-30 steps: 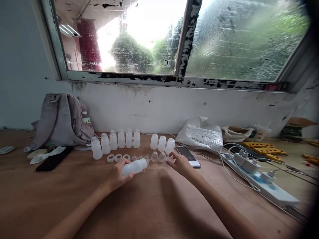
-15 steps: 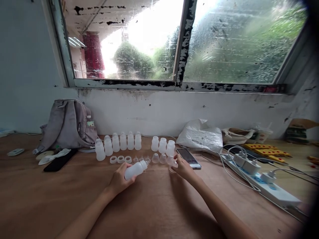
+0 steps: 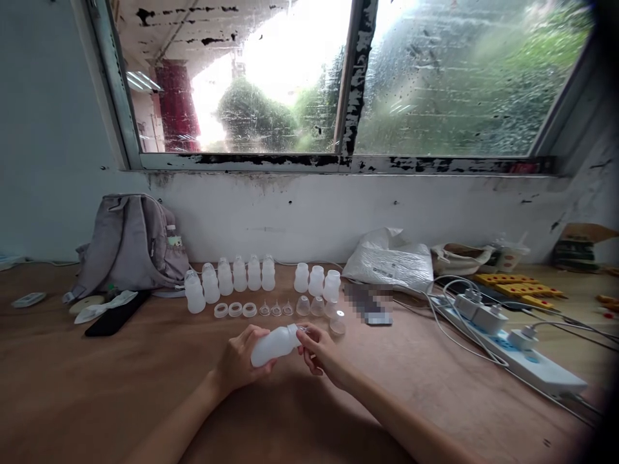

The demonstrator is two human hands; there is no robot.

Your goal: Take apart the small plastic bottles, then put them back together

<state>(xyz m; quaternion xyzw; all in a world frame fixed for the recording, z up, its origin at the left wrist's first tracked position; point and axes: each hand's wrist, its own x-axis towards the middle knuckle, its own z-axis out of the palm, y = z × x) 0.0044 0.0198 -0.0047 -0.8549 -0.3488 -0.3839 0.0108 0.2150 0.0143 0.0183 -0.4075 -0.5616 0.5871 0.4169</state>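
In the head view, my left hand [image 3: 242, 354] is wrapped round a frosted white baby bottle [image 3: 273, 346], tilted with its neck up to the right. My right hand [image 3: 322, 351] pinches the clear teat [image 3: 304, 329] at the bottle's mouth, partly hidden by the fingertips. Behind the bottle, several clear items lie in a row: white collar rings [image 3: 235, 309], loose teats [image 3: 276, 309] and domed caps [image 3: 303, 306]. One clear cap [image 3: 337, 323] stands in front of that row, to the right of my right hand.
Several capped bottles [image 3: 225, 277] stand at the back left, and three open bottles [image 3: 316, 281] at the back right. A partly blurred phone [image 3: 378, 318], a silver bag [image 3: 391, 264] and a power strip [image 3: 522, 361] with cables lie to the right. A backpack [image 3: 130, 245] and black phone [image 3: 116, 316] are at left.
My right hand has left the clear cap at the right and come left to the bottle's mouth. My left hand has brought the bottle slightly right and nearer to me.
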